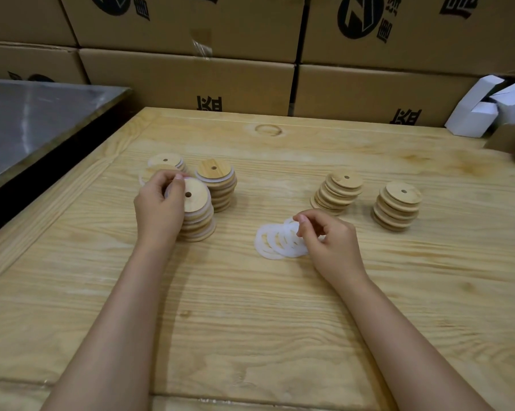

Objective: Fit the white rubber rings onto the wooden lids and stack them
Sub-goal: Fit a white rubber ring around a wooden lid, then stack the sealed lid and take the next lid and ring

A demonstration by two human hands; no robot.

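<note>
Many cartons (191, 81) behind wooden table (250, 307)

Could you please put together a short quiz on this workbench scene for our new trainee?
1. True or false: the fingers of the right hand pinch at the loose white rings lying on the table.
2. How many stacks of bare wooden lids stand to the right of the rings? A) one B) two C) four
3. Fill in: the left hand holds a ringed lid on top of the left-side stack that stands ___ to the person.

Key: 1 true; 2 B; 3 nearest.
</note>
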